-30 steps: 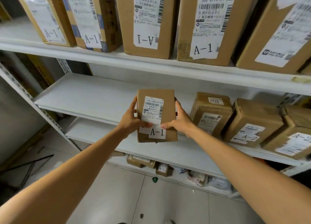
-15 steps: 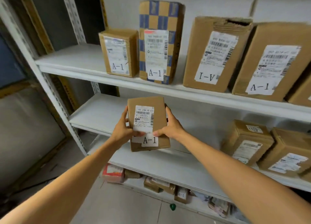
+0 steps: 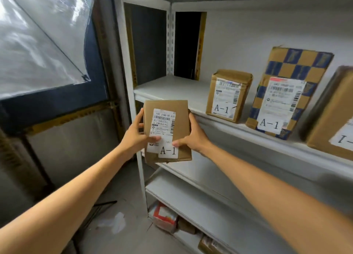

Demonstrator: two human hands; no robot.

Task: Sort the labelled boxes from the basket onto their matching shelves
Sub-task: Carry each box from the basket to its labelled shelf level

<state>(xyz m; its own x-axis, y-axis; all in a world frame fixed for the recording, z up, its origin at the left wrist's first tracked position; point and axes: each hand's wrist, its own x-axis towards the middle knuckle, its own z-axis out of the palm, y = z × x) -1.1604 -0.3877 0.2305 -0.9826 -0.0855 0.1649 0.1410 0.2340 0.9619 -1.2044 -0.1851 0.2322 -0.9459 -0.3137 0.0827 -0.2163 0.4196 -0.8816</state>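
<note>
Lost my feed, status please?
Left hand, right hand grip small brown cardboard A-1 box. Box off white metal shelf of A-1 boxes. Nothing in between.

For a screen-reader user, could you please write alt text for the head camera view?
A person's left hand and right hand hold a small cardboard box labelled A-1 in front of a white shelf unit. On the upper shelf to the right stand a plain brown box and a blue-checked box, both marked A-1.
</note>
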